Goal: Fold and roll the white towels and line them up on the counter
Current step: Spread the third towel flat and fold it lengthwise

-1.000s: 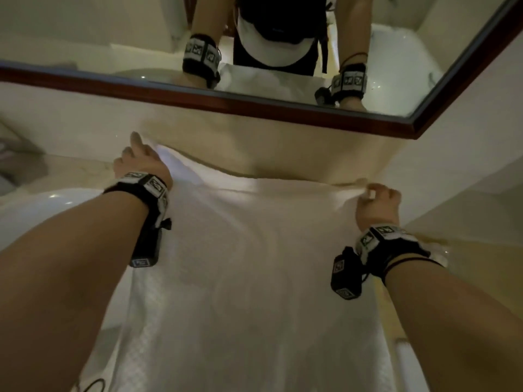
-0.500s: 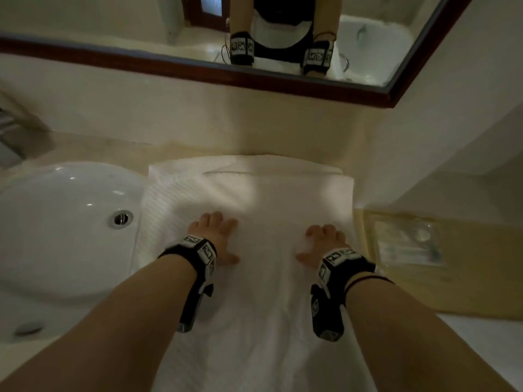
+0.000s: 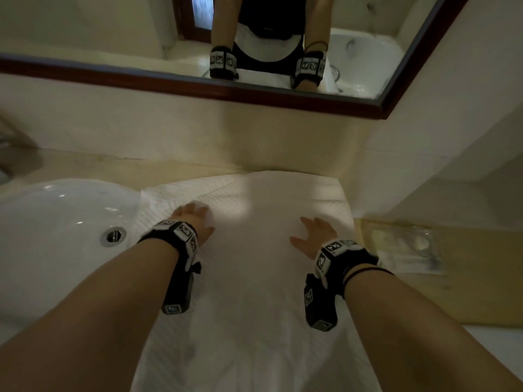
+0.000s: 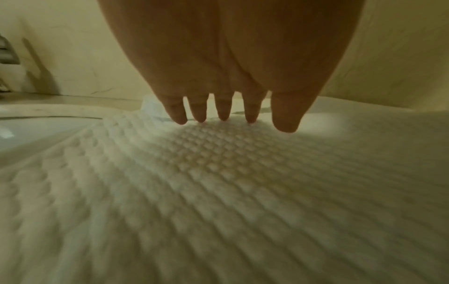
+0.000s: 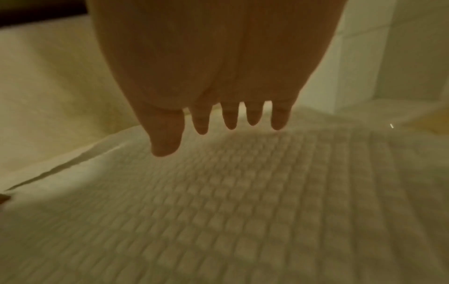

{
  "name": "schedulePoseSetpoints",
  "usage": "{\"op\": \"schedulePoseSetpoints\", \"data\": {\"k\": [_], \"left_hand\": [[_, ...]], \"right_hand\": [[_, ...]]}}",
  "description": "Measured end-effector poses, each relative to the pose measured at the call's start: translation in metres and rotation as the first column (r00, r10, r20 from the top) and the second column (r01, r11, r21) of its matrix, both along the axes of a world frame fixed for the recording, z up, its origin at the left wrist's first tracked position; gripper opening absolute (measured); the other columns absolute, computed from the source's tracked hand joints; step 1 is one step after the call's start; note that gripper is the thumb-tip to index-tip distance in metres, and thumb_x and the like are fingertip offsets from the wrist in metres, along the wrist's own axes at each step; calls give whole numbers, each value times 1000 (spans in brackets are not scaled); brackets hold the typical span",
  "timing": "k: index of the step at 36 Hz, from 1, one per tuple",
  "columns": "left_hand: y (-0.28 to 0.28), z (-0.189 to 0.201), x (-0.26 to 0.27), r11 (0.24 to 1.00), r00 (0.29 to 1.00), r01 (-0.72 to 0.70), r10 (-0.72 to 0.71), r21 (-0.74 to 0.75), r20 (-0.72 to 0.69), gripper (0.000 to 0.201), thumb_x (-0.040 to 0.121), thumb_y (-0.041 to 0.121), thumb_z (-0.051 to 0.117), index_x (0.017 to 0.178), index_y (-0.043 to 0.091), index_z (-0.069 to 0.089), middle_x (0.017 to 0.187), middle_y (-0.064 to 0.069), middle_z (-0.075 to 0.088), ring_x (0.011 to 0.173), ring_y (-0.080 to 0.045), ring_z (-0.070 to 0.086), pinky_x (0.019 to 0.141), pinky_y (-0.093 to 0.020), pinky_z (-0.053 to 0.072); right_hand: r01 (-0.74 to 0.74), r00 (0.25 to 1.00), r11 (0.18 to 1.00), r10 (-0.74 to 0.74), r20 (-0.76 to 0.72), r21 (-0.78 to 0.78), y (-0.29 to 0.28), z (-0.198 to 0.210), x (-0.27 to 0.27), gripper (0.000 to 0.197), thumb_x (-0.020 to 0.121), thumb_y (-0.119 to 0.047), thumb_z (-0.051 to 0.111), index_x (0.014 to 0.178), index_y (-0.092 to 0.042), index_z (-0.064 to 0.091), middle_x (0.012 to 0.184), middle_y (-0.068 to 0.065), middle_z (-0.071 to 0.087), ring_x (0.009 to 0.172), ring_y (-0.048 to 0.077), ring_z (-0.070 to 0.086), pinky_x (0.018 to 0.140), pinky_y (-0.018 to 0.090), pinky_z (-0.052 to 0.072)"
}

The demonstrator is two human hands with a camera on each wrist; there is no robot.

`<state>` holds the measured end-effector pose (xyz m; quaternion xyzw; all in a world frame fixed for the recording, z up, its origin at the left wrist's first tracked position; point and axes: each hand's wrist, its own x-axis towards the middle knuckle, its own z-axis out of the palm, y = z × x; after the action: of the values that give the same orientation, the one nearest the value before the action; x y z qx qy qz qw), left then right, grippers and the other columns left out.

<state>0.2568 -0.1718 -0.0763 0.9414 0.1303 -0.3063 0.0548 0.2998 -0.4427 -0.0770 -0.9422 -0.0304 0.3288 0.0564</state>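
A white waffle-textured towel [image 3: 254,278] lies spread on the counter [image 3: 85,165], its near end hanging over the front edge and its far end folded near the wall. My left hand [image 3: 192,219] lies flat on the towel's left part, fingers straight and spread [image 4: 223,113]. On the right part my right hand [image 3: 311,233] rests flat too, fingers straight [image 5: 230,121] against the weave [image 5: 243,192]. Neither hand grips the cloth [image 4: 218,192].
A white sink basin [image 3: 56,222] with a metal drain [image 3: 114,235] adjoins the towel on the left. A clear plastic packet [image 3: 407,247] lies on a wooden tray [image 3: 481,278] to the right. A dark-framed mirror [image 3: 198,89] hangs on the wall behind.
A second ago both hands held the towel's far corners up near the wall. They laid it down and now press flat on it, sliding slightly outward and forward.
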Motion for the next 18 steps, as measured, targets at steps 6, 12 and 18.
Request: {"op": "schedulePoseSetpoints", "data": {"k": [6, 12, 18], "left_hand": [[34, -8, 22, 995, 996, 80, -79, 59, -30, 73, 95, 53, 34, 151, 26, -5, 158, -2, -15, 147, -24, -4, 120, -38, 8], [62, 17, 54, 953, 998, -64, 57, 296, 33, 78, 94, 53, 37, 150, 27, -11, 156, -2, -23, 144, -31, -15, 116, -53, -1], [67, 37, 62, 941, 1000, -3, 8, 337, -14, 80, 89, 45, 52, 150, 24, 4, 155, -12, -9, 142, -35, 6, 116, -45, 15]], "right_hand": [[3, 996, 988, -17, -93, -154, 13, -25, -17, 85, 91, -60, 37, 148, -29, -18, 154, 5, -28, 143, 33, -19, 117, 48, 1], [-57, 979, 964, 3, -204, -260, 16, -19, 0, 99, 85, -66, 44, 146, -27, -25, 154, 7, -28, 143, 38, -15, 118, 48, 5], [-60, 972, 949, -15, -236, -308, 30, 3, 3, 107, 83, -61, 55, 145, -26, -25, 156, 9, -23, 145, 36, -9, 118, 50, 10]]}}
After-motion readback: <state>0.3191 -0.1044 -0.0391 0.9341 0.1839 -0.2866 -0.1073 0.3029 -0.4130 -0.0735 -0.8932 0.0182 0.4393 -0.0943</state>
